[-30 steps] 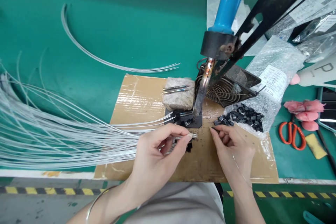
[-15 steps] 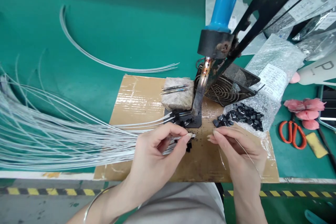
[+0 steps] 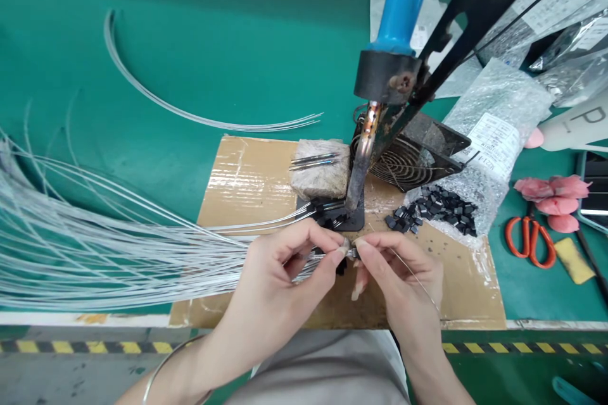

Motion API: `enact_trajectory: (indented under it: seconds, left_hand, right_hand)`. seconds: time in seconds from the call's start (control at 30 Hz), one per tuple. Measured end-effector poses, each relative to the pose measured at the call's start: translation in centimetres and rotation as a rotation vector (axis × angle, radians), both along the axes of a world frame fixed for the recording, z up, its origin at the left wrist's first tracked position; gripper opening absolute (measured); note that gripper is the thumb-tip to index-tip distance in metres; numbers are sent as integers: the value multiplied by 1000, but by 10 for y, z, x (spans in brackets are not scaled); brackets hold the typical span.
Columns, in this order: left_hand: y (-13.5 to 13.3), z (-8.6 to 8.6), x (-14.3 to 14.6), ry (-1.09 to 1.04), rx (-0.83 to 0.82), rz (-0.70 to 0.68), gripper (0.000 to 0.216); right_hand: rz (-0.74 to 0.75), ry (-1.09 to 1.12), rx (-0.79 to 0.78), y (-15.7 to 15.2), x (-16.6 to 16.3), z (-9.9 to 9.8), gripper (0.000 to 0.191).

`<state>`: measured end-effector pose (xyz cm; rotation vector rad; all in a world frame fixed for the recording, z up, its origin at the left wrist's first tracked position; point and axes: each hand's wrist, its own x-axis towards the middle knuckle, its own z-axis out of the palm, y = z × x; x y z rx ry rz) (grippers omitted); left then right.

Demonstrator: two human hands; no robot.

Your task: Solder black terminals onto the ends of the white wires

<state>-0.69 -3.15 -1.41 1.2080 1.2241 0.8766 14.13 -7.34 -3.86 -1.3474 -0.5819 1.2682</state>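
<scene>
My left hand [image 3: 280,278] pinches the ends of a bundle of thin white wires [image 3: 118,253] that fans out to the left over the green bench. My right hand [image 3: 396,278] is closed in a pinch right against the left fingertips, holding a small black part I can barely see, with a thin solder wire [image 3: 418,281] trailing over its back. Both hands meet above the taped cardboard sheet [image 3: 247,177], just in front of the tip of the mounted soldering iron [image 3: 361,164]. A heap of small black parts [image 3: 434,209] lies on a bubble bag to the right.
A wire-guard fan [image 3: 408,161] stands behind the iron, beside a sponge block [image 3: 320,177] with pins on it. Orange scissors [image 3: 527,243], pink pieces [image 3: 553,193] and plastic bags [image 3: 503,114] crowd the right side. A curved bunch of wires [image 3: 166,104] lies at the back left.
My right hand has left the heap of black parts and moved left until its pinched fingers meet my left fingertips at the wire ends. The left hand has stayed put.
</scene>
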Motion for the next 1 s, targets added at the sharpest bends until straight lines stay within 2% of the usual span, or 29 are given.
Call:
enact_trajectory:
  seconds: [0.5,0.63,0.8,0.93,1.0]
  left_hand:
    - [4,5,-1,12,-75,-46,14]
    - [8,5,1,25,-83,-45,13]
    - [12,3,4,51,-78,-14,12]
    - [16,2,4,113,-60,-15,13]
    - [18,2,4,131,-53,-16,13]
  right_hand:
    - [-16,-47,42,-4,-3,-4,7]
    - [6,-148,67,-5,-1,-5,7]
    - [99,-325,137,-10,6,-2,35]
    - [93,-453,163,-11,10,-1,25]
    - [91,-521,158,-10,12,0,14]
